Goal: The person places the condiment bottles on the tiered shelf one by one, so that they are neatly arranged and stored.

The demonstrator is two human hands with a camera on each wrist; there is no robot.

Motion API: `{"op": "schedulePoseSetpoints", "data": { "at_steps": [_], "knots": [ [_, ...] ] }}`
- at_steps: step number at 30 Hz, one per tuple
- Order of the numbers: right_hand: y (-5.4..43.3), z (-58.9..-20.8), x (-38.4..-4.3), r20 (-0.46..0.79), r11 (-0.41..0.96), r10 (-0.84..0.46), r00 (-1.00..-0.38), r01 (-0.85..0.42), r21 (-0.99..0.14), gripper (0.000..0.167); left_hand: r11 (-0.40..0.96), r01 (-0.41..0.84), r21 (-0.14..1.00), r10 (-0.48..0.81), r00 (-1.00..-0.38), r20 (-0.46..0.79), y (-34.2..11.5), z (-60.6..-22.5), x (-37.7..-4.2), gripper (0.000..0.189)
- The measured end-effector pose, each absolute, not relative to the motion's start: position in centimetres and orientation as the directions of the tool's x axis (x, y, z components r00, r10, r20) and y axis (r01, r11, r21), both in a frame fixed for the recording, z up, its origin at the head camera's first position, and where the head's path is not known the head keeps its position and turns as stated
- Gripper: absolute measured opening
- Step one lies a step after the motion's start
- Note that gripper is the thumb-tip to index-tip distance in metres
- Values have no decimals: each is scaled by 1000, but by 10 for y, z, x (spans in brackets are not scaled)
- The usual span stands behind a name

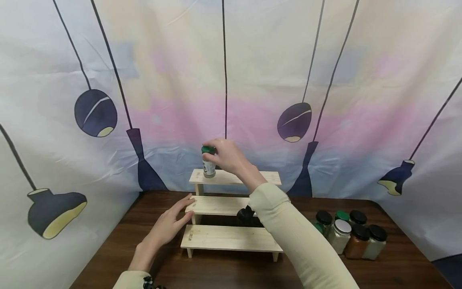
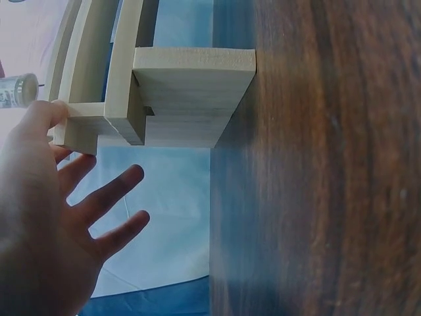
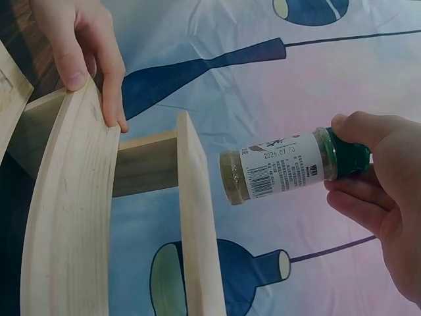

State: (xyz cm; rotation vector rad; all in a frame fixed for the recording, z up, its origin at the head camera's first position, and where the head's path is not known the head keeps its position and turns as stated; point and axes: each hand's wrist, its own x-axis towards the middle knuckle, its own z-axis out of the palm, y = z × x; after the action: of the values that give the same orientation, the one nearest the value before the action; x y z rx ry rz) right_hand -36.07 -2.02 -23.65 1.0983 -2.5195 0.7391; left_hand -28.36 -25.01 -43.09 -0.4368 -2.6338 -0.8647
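Note:
My right hand [image 1: 229, 155] grips a small clear spice jar [image 3: 276, 168] by its green cap, thumb and fingers on either side. The jar is upright, with a white printed label and brown contents, close over the left end of the top tier of a three-tier wooden rack [image 1: 231, 239]. In the right wrist view a narrow gap shows between the jar's base and the top board [image 3: 197, 217]. My left hand [image 1: 164, 226] holds the left end of the middle board, thumb at its front edge and a finger at the back; its other fingers spread below [image 2: 112, 197].
Several spice jars [image 1: 355, 241] with black, green and silver lids stand grouped on the dark wooden table [image 1: 231, 273], right of the rack. A fabric backdrop [image 1: 252, 80] printed with lamps hangs behind the table. A black object [image 1: 245, 215] on my right wrist overlaps the middle tier.

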Motion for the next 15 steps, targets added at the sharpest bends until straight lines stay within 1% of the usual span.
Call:
{"op": "schedulePoseSetpoints", "data": {
  "at_steps": [8,15],
  "knots": [
    [-25,-246,-366,431,551,-593,-680,-733,-398,40,760,381,526,178,-901,395,-248,-429,-284,50],
    [-28,-254,-371,410,563,-566,-715,-699,-442,42,766,378,520,181,-903,389,-250,-429,-283,50]
  ]
}}
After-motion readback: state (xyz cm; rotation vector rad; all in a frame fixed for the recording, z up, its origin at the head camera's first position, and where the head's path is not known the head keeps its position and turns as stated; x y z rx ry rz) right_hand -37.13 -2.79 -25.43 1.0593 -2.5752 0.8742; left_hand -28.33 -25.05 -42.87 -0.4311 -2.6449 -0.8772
